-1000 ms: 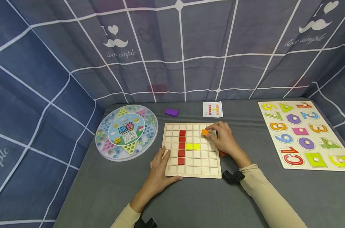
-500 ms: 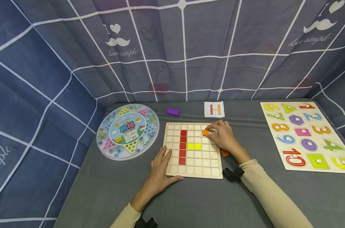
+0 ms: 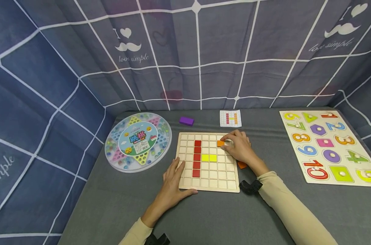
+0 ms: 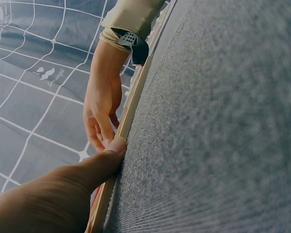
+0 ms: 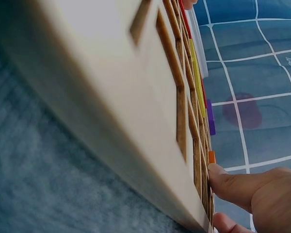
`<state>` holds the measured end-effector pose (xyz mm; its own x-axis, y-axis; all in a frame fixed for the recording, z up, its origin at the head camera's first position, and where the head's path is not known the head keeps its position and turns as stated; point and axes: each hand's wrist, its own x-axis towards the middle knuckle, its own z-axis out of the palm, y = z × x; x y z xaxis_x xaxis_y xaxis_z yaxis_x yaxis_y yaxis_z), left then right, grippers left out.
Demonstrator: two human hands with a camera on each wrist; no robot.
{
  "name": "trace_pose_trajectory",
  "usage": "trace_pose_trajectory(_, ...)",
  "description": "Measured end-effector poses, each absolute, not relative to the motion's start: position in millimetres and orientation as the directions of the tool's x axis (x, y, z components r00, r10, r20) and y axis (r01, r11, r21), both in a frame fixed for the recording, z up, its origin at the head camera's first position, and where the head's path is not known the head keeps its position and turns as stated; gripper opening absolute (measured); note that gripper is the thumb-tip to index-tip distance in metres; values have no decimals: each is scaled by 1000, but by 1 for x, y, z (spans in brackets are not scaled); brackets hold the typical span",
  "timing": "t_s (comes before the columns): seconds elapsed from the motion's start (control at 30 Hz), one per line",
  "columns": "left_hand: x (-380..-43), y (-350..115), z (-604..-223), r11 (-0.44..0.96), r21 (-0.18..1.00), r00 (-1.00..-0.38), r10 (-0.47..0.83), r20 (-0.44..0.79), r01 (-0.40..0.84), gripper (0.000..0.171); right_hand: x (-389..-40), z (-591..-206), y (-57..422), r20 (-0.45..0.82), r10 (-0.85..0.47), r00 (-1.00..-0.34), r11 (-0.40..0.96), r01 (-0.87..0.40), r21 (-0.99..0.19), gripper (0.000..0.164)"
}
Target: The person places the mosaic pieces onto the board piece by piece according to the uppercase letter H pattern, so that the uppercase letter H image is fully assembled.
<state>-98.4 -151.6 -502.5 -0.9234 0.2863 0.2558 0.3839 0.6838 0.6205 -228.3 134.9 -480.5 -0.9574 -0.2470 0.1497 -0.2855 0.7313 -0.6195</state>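
Observation:
A wooden grid board (image 3: 217,184) lies on the grey table, with a column of red square tiles (image 3: 196,165) and two yellow tiles (image 3: 209,157) set in its cells. My right hand (image 3: 242,146) pinches an orange square tile (image 3: 220,143) at a cell in the upper right of the grid; in the right wrist view the thumb touches this orange tile (image 5: 212,157). My left hand (image 3: 171,183) rests at the board's lower left corner, fingers along the left side and thumb at the front edge. The left wrist view shows that thumb (image 4: 104,162) against the board's edge.
Behind the board lie a purple block (image 3: 186,121) and a small pattern card (image 3: 230,118). An orange piece (image 3: 242,164) sits partly hidden under the right forearm. A round Chinese checkers box (image 3: 138,143) is at left, a number puzzle board (image 3: 329,146) at right.

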Motion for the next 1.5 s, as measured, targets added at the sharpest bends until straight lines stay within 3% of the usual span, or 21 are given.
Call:
trace_pose_trajectory(0.33, -98, -151, -503, 686, 615, -921, 287, 261, 388, 108, -227, -482, 139, 186, -270, -945, 716, -326, -618, 27)
trace_pose_trajectory(0.63, -98, -151, -502, 686, 627, -929, 282, 240, 370, 107, -229, -481, 144, 136, -325, -936, 706, -336, -623, 33)
trace_pose_trajectory(0.93, -97, -150, -501, 685, 632, -932, 278, 233, 363, 107, -226, -482, 172, 126, -509, -852, 601, -456, -657, 46)
trace_pose_trajectory(1.1, -97, -150, -501, 685, 635, -934, 276, 227, 356, 107, -215, -483, 185, 158, -539, -828, 596, -507, -623, 47)
trace_pose_trajectory(1.5, -97, -151, -501, 687, 621, -926, 284, 248, 377, 107, -201, -482, 207, 41, -537, -843, 645, -442, -623, 65)
